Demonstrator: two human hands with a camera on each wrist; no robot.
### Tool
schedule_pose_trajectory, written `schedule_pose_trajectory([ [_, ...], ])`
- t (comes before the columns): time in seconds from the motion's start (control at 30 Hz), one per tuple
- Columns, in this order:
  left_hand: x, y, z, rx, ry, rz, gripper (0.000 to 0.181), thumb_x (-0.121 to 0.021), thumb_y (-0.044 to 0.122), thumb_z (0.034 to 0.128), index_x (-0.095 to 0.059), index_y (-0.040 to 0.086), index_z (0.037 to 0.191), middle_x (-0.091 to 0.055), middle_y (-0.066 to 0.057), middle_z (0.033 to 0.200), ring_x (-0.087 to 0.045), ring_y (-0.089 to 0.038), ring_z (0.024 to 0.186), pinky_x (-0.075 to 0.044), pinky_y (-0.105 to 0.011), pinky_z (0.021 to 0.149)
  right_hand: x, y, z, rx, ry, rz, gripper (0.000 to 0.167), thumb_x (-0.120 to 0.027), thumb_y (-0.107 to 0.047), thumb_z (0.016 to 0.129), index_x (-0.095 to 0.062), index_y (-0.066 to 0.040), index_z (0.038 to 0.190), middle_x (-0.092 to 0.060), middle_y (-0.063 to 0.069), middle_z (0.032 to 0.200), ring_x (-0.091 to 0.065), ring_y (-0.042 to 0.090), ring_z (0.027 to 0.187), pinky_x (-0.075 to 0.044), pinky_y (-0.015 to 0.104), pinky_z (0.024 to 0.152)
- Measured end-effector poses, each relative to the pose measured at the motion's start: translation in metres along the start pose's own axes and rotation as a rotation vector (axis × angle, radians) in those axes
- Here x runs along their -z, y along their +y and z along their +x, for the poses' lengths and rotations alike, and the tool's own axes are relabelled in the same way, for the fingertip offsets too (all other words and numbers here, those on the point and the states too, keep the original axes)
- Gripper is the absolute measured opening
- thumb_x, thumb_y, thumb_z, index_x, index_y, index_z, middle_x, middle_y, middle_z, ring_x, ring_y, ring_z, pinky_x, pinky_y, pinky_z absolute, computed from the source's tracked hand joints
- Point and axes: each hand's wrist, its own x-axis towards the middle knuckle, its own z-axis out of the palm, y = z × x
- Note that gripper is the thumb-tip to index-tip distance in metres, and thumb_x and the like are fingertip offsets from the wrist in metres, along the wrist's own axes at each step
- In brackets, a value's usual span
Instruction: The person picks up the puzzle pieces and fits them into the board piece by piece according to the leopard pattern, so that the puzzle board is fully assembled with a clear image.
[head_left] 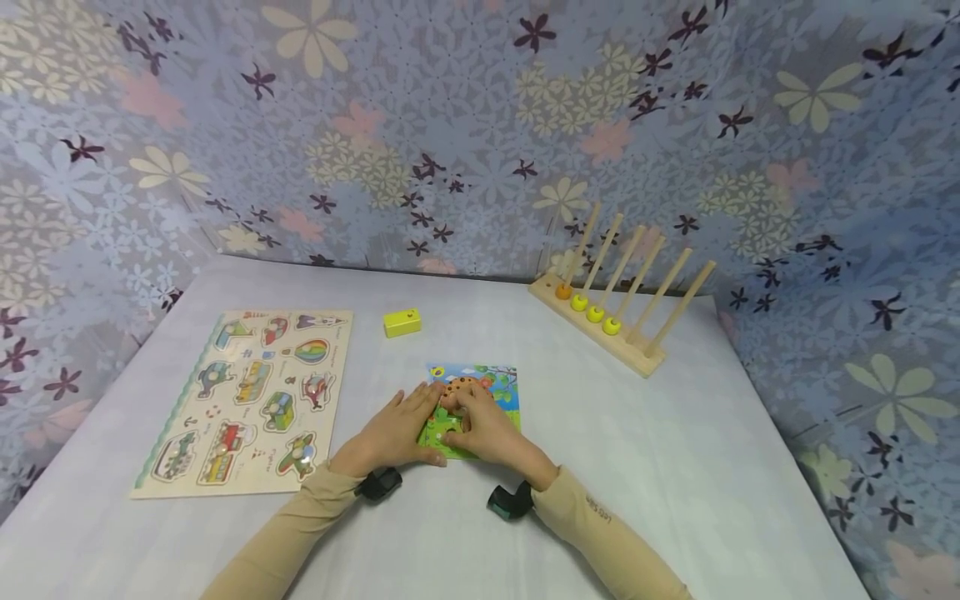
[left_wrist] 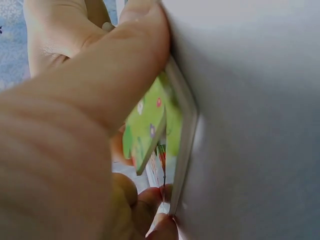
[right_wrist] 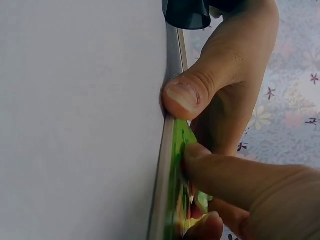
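Observation:
A small picture puzzle board [head_left: 510, 385] lies flat on the table, showing sky, leaves, grass and an orange spotted animal. Across its left side rests my left hand [head_left: 396, 427], fingers fairly straight, thumb at the near corner. My right hand [head_left: 491, 427] is over the middle and pinches a green puzzle piece [left_wrist: 146, 125] with printed flowers. This piece is tilted, partly raised off the board in the left wrist view. In the right wrist view, the right thumb [right_wrist: 200, 155] touches green near the board's edge; the hands hide much of the picture.
To the left lies a wooden peg puzzle board [head_left: 337, 400] with vehicle pieces. A yellow block [head_left: 402, 323] sits beyond the hands. At the back right stands a wooden rack [head_left: 633, 354] of upright pegs, with several orange and yellow beads. A flowered cloth [head_left: 465, 133] hangs behind.

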Motion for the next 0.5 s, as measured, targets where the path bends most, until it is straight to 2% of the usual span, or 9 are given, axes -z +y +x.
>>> schedule_pose_trajectory([
  [0.2,-0.0004,-0.0004,-0.0006,-0.001,0.009,-0.007,0.107,-0.074,0.049,0.0791,-0.017,-0.004,0.153,-0.020,-0.019,0.160,-0.019,-0.037,0.149,-0.018,-0.059,0.119,-0.0022,-0.0021,-0.0016,-0.023,0.021,-0.039,0.033,-0.079,-0.020,0.081,-0.065,-0.009,0.108,-0.050,0.007,0.106,-0.046,0.007,0.067,-0.042,0.020,0.061],
  [0.5,-0.0005,-0.0001,-0.0008,-0.002,0.004,-0.010,0.105,-0.073,0.049,0.0800,-0.018,-0.004,0.153,-0.020,-0.019,0.161,-0.018,-0.037,0.149,-0.018,-0.059,0.119,-0.0022,-0.0035,-0.0015,-0.024,0.030,-0.055,0.043,-0.079,-0.020,0.081,-0.062,-0.007,0.118,-0.053,0.010,0.112,-0.046,0.007,0.070,-0.042,0.020,0.063],
])
